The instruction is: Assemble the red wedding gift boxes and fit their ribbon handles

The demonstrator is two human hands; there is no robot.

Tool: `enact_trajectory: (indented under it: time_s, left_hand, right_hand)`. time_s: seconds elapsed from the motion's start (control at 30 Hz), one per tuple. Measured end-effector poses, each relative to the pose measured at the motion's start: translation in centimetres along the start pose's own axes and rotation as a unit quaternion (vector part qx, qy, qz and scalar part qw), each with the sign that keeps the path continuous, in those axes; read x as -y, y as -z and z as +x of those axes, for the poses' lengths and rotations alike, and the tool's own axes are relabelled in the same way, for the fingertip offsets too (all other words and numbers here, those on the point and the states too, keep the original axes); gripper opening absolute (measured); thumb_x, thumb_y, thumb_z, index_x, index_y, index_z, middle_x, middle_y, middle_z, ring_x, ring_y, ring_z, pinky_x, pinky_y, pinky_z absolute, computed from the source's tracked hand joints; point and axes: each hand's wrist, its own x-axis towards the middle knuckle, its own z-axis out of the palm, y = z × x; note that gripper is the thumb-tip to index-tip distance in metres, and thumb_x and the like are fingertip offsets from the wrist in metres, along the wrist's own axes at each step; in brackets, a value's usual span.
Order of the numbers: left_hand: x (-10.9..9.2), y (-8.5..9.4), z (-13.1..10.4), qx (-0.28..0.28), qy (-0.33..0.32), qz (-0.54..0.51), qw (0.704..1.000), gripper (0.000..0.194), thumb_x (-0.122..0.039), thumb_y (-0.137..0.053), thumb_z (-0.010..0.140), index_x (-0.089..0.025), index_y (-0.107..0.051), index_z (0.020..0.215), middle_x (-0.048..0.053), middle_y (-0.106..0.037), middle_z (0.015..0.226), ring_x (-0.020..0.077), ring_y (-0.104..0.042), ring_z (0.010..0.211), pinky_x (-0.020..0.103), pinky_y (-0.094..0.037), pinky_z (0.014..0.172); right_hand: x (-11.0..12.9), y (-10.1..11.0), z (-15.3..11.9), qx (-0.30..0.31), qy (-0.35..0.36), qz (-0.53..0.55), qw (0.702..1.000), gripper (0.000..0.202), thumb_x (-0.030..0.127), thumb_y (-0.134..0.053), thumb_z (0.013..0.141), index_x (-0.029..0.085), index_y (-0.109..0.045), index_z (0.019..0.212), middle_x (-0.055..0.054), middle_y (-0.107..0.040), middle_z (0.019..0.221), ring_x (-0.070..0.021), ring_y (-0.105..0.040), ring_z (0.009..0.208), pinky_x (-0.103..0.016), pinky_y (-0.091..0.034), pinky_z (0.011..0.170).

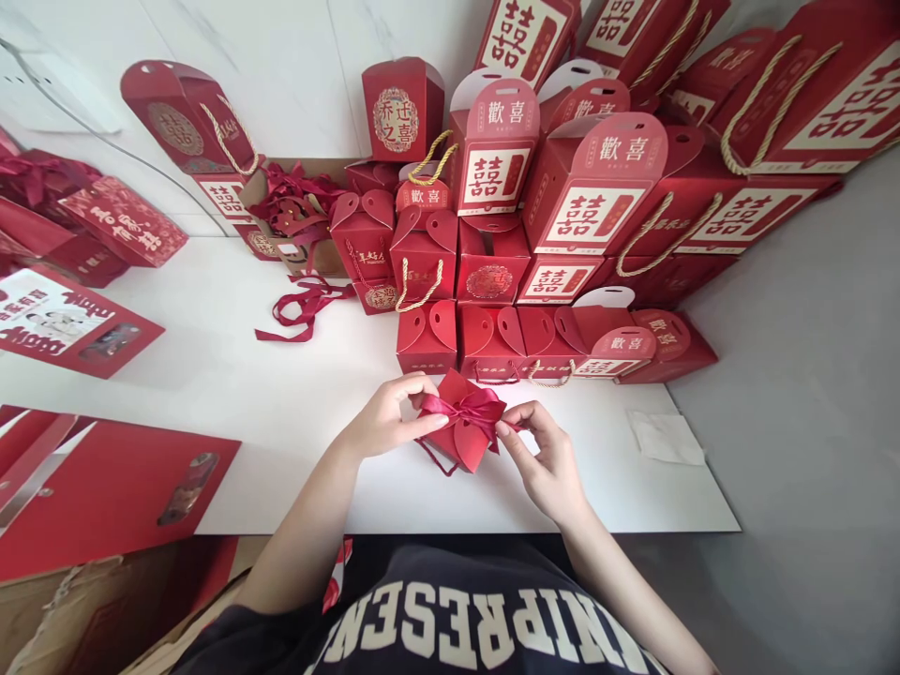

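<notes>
A small red gift box [465, 448] stands turned at an angle on the white table, a dark red cord handle hanging at its left side. Across its top lies a crimson satin ribbon [468, 410] tied in a bow. My left hand [392, 412] pinches the bow's left loop between thumb and fingers. On the other side, my right hand [541, 455] has thumb and forefinger closed on the ribbon's right part. The underside of the knot is hidden.
Red gift boxes [492, 342] are stacked behind, up to the wall. A loose ribbon [302, 305] lies near an open carton [309, 253] of ribbons. Flat red packaging [127, 478] covers the left side. A white tissue [665, 437] lies at right beside the grey wall.
</notes>
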Motion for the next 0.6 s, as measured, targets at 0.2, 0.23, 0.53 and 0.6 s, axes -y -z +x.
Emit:
enact_trajectory:
  time_s: [0.2,0.23,0.53,0.6]
  left_hand:
    - [-0.7,0.1,-1.1,-0.014,-0.020,0.027,0.999,0.009,-0.019,-0.056,0.089,-0.019,-0.055,0.098,0.001,-0.051,0.085,0.0144,-0.046,0.080,0.028,-0.041,0.078]
    - [-0.7,0.1,-1.2,-0.022,-0.025,0.033,0.999,0.011,-0.018,-0.056,0.088,-0.019,-0.055,0.099,0.001,-0.051,0.086,0.0147,-0.046,0.081,0.028,-0.041,0.079]
    - [-0.9,0.5,-0.7,0.027,-0.060,0.058,0.996,0.007,-0.018,-0.056,0.087,-0.017,-0.057,0.080,0.003,-0.051,0.089,0.0158,-0.051,0.082,0.030,-0.042,0.079]
    - [-1.0,0.8,-0.7,0.054,-0.066,0.056,0.995,0.012,-0.020,-0.054,0.087,-0.017,-0.055,0.076,0.003,-0.050,0.086,0.0160,-0.050,0.080,0.030,-0.042,0.077]
  right_hand:
    - [0.7,0.3,0.0,0.017,0.086,-0.026,0.996,0.012,0.030,-0.058,0.097,0.023,-0.059,0.088,-0.003,-0.061,0.083,-0.0180,-0.057,0.076,-0.033,-0.046,0.072]
    - [0.9,0.6,0.0,0.037,0.110,-0.027,0.993,0.014,0.033,-0.057,0.098,0.023,-0.060,0.089,-0.003,-0.062,0.084,-0.0190,-0.058,0.078,-0.035,-0.046,0.073]
    - [1.5,2.1,4.2,0.070,0.065,-0.090,0.991,0.021,0.043,-0.056,0.098,0.027,-0.065,0.108,-0.008,-0.064,0.117,-0.0266,-0.057,0.117,-0.044,-0.043,0.102]
    - [1.3,1.8,4.9,0.113,0.045,-0.092,0.988,0.018,0.043,-0.062,0.094,0.027,-0.065,0.102,-0.008,-0.062,0.124,-0.0274,-0.054,0.123,-0.046,-0.041,0.106]
